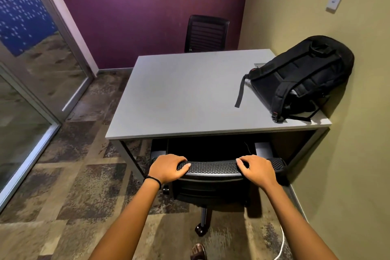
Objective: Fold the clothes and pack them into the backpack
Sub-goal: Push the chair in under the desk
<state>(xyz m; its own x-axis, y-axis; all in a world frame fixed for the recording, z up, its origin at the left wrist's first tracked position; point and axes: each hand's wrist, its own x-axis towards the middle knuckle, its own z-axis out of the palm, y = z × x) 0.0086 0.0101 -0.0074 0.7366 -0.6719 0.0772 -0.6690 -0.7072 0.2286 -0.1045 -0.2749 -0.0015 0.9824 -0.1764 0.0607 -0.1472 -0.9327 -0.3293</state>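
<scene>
Our left hand [168,168] and right hand [256,170] clamp fingers over the chair back [213,168]; the backpack [301,76] lies far right on the tabletop [179,95], nearer the right.

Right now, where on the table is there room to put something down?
The grey rectangular tabletop is bare across its left and middle, from the left edge to the loose strap of the black fabric backpack, and back to the far edge by the black slatted chair. The right side is crowded: the backpack fills it, against the beige wall.
</scene>
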